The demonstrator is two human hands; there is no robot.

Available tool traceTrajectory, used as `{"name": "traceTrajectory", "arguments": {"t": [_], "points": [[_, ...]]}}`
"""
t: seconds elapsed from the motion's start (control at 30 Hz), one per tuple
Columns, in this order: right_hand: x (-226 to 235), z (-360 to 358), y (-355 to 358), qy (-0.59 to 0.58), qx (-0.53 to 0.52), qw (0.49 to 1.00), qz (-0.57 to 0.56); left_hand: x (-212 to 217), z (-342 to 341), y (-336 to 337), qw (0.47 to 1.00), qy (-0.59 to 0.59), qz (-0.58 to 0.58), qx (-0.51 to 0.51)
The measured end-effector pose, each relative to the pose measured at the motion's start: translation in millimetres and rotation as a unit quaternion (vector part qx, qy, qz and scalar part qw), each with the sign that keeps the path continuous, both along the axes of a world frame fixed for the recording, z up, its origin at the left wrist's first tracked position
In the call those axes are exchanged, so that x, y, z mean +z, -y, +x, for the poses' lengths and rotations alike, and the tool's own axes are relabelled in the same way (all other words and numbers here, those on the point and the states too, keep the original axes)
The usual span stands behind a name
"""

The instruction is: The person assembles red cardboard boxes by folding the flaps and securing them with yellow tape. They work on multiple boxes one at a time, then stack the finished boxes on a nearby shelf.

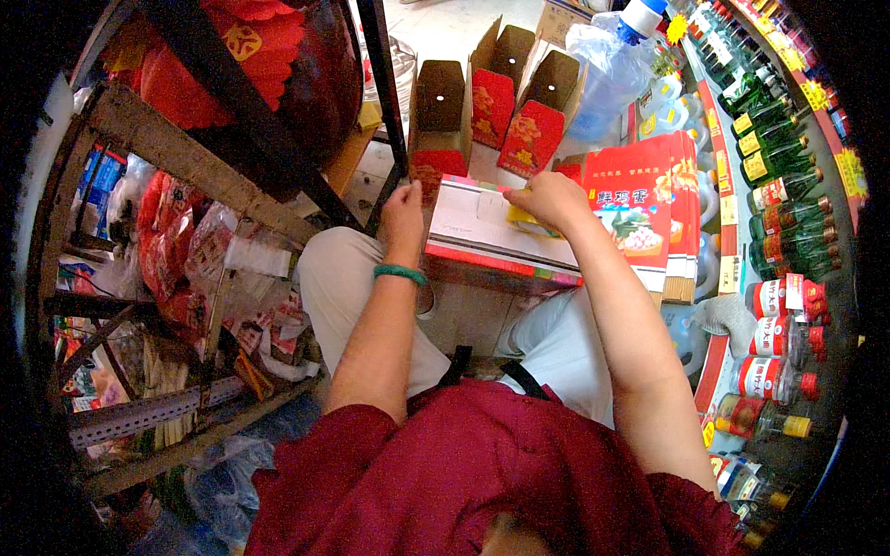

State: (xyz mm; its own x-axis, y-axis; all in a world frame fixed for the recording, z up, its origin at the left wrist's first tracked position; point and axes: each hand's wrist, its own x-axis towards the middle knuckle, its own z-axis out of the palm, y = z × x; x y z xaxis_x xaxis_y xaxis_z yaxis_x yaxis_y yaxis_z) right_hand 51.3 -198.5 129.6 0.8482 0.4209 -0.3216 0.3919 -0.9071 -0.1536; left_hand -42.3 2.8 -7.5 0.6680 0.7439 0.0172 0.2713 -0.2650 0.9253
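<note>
In front of my knees a carton (464,218) lies with a long white panel facing up and red, patterned edges. My right hand (549,202) is closed over a small yellow object (530,223) on that panel; the fingers cover most of it, so its kind is unclear. At the carton's left end my left hand (400,218) is curled, thumb and forefinger pressed together. Whatever they may pinch is too small to make out. Just right of the carton stands a stack of flat red printed cartons (640,190).
Beyond the carton stand several open red boxes (530,137) with brown insides and a large clear water bottle (603,79). A shelf of glass bottles (774,190) runs along my right. A rusty metal rack (195,167) with plastic bags (167,218) is close on my left.
</note>
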Motion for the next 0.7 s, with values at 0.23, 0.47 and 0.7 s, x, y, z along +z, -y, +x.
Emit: {"name": "traceTrajectory", "arguments": {"t": [0.23,0.47,0.7], "points": [[1.2,-3.0,-11.9,-0.01,0.008,1.0,-0.01,-48.1,7.2,-9.5,0.992,0.081,-0.078,-0.057],[9.1,-8.3,-16.0,-0.004,0.032,0.999,-0.024,-100.3,20.9,-23.9,0.905,-0.046,-0.408,-0.109],[7.8,-4.3,-20.4,-0.005,0.064,0.997,-0.033,-126.5,26.5,-30.9,0.873,0.026,-0.484,-0.058]]}}
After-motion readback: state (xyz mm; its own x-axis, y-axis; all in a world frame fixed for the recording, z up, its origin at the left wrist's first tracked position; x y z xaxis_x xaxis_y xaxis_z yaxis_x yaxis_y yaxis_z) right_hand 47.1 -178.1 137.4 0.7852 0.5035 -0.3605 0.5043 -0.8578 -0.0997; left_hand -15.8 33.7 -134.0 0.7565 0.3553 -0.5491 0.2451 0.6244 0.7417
